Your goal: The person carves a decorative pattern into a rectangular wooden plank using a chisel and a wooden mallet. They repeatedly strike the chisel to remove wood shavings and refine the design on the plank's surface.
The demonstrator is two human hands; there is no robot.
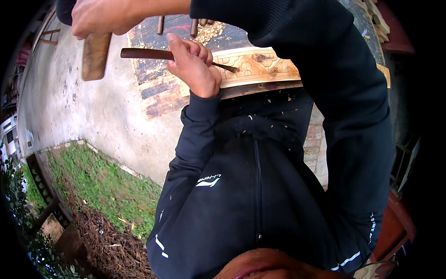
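My left hand (197, 65) is closed around a chisel (144, 53) with a long dark wooden handle. The chisel's metal tip rests on a pale wooden board (283, 69) bearing a carved and outlined pattern. My right arm reaches across the top of the view. At upper left, my right hand (109, 18) grips a wooden mallet (95, 58), apart from the chisel's butt end and slightly blurred. Part of the mallet is hidden by the hand.
The board lies on a worn wooden workbench (160, 90). Wood shavings (210, 31) and more tool handles (194, 27) are at its far side. Wood chips dot my dark clothing. Concrete ground (111, 121) and a grass patch (109, 179) lie to the left.
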